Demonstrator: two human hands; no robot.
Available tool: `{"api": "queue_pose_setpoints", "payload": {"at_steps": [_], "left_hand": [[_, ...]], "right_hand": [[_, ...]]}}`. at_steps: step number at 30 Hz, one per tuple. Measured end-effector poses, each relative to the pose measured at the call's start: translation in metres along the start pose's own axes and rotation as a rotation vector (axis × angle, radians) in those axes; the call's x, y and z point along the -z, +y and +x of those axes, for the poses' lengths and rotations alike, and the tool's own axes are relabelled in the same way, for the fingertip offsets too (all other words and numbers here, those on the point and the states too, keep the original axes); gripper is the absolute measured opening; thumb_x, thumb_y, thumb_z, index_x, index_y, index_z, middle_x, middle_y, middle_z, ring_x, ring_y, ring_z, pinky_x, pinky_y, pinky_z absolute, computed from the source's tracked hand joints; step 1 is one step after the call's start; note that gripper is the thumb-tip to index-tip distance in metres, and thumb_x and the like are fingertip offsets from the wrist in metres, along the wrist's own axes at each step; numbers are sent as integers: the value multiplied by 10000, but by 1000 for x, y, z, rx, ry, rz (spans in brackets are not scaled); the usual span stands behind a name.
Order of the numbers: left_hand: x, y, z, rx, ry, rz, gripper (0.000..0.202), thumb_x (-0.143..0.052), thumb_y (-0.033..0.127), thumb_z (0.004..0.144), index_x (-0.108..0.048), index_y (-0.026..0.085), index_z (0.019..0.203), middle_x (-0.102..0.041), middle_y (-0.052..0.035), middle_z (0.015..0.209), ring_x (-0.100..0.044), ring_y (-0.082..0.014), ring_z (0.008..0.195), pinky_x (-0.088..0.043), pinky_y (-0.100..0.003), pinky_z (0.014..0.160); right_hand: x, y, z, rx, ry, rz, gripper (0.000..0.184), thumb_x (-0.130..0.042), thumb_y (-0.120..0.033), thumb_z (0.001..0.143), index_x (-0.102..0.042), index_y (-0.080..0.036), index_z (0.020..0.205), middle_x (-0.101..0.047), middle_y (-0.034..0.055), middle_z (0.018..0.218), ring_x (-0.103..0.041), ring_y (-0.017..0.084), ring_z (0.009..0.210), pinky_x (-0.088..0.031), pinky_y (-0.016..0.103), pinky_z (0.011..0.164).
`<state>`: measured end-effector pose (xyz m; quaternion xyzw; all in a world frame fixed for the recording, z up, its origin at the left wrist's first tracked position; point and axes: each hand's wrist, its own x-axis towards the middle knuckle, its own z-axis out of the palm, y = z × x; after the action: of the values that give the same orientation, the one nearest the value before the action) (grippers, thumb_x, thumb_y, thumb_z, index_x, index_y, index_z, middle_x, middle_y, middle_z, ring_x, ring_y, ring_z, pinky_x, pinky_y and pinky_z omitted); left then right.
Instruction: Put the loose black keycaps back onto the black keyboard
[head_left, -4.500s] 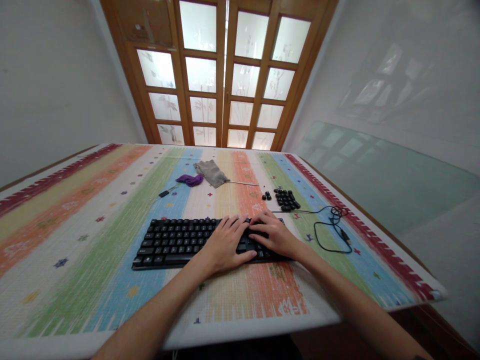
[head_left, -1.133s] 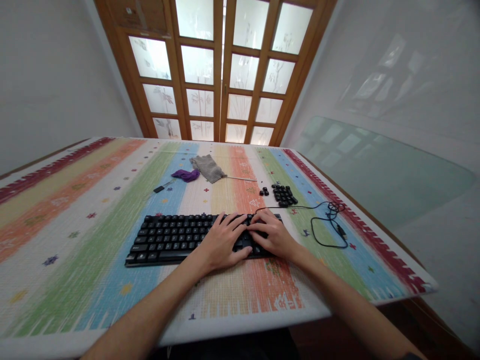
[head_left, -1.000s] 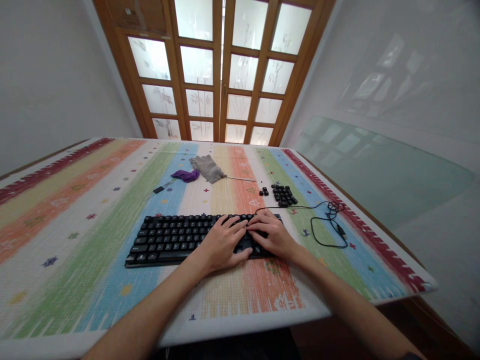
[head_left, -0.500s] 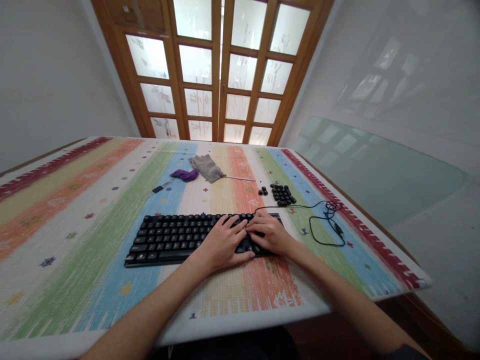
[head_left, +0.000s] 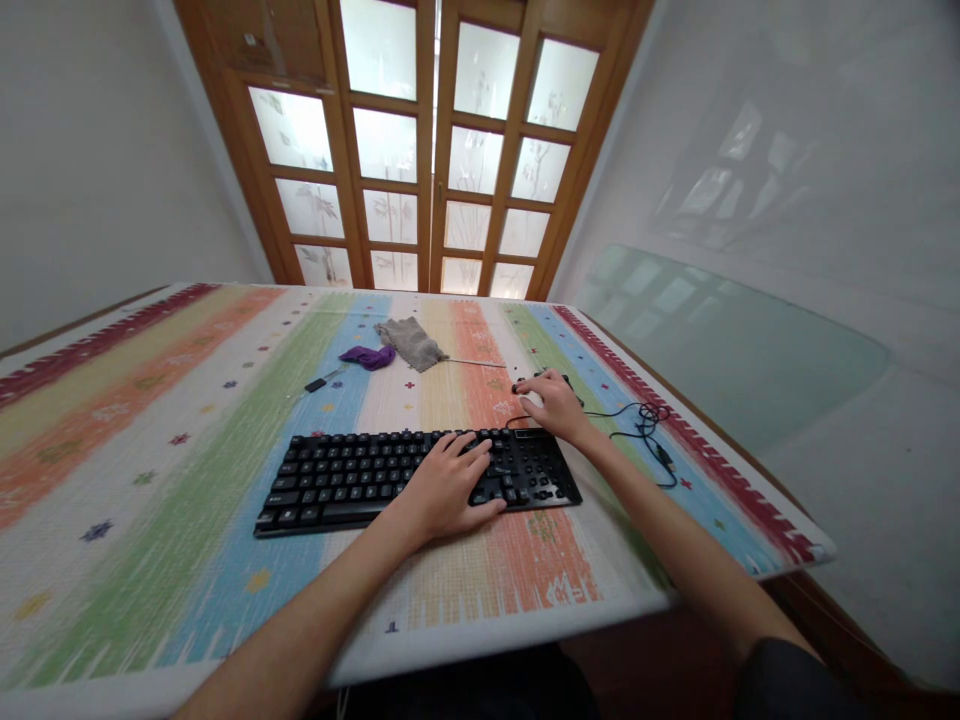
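The black keyboard lies on the striped tablecloth, its right end showing bare sockets where keycaps are off. My left hand rests spread over the keyboard's middle right, with the thumb along the front edge. Beyond the keyboard's back right corner, my right hand is low over the table, thumb and forefinger bent together at a small black keycap. Part of the loose keycap group shows behind that hand; the rest is hidden by it.
A grey cloth glove, a purple cloth and a small tool with a black handle lie further back. A thin metal rod extends from the glove. The coiled USB cable lies to the right.
My right hand has left the keyboard's right part and moved away from me to the loose keycaps. The keyboard's right end is uncovered. My left hand has stayed on the keyboard.
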<state>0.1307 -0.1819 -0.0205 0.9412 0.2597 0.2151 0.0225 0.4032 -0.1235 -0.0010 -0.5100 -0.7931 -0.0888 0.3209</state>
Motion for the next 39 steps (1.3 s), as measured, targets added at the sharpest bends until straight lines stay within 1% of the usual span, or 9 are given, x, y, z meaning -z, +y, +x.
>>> {"api": "queue_pose_setpoints", "payload": {"at_steps": [3,6,11,16,19,24,28,31,39], "left_hand": [[0,1,0,4,2,-1,627,-564,578,890,-587,111,1307,-588,-123,1404,-481,-325,1335,-315,-464,1145],[2,1,1,9,5,-3,623,-564,577,885,-582,117,1304,-582,-133,1408,-497,-318,1318,-331,-457,1132],[3,1,1,-4,-10,-12,589,-536,567,907,-559,168,1340,-553,-101,1446,-477,-313,1339,-311,-473,1139],[3,-1,1,0,-44,-17,586,-540,575,906,-571,185,1342,-556,-87,1444,-435,-318,1373,-287,-498,1146],[3,-2,1,2,-57,-29,590,-525,583,912,-566,191,1351,-559,-87,1442,-418,-313,1386,-265,-505,1161],[3,0,1,0,-68,-18,648,-442,645,940,-514,173,1377,-456,-102,1528,-336,-296,1447,-114,-527,1220],[3,1,2,2,-70,-17,685,-423,671,937,-483,163,1394,-399,-123,1563,-313,-291,1462,-119,-513,1223],[2,0,1,-1,-70,-23,698,-419,668,940,-451,166,1423,-407,-130,1556,-319,-290,1461,-123,-507,1223],[2,-3,3,2,-99,-58,699,-475,659,920,-450,176,1425,-439,-134,1535,-342,-295,1454,-129,-509,1221]], "right_hand": [[-10,16,11,-67,-110,-109,129,-657,-145,800,-759,-189,868,-774,65,924,-624,239,857,-477,358,839],[-19,23,17,-96,-157,-142,124,-657,-119,778,-761,-179,807,-769,69,835,-612,241,835,-459,345,827],[-29,28,21,-130,-157,-130,119,-650,-89,751,-737,-170,742,-726,75,719,-591,241,814,-442,321,765],[-30,26,20,-151,-102,-70,76,-670,-112,740,-692,-183,755,-707,60,759,-578,233,823,-447,325,773],[-24,19,16,-168,-61,-21,36,-668,-165,771,-675,-191,796,-695,39,779,-580,204,786,-460,308,738],[-2,-7,-6,-107,-80,205,64,-702,-259,799,-685,-204,827,-673,20,776,-574,163,695,-468,280,648],[17,-33,-26,4,-119,390,36,-673,-250,848,-662,-216,848,-702,36,866,-614,184,805,-496,312,709],[25,-46,-35,84,-188,437,41,-674,-219,853,-653,-218,888,-706,39,893,-623,198,864,-512,355,795],[18,-57,-39,231,-224,426,56,-653,-178,877,-664,-225,907,-716,40,898,-637,216,904,-498,444,922]]}}
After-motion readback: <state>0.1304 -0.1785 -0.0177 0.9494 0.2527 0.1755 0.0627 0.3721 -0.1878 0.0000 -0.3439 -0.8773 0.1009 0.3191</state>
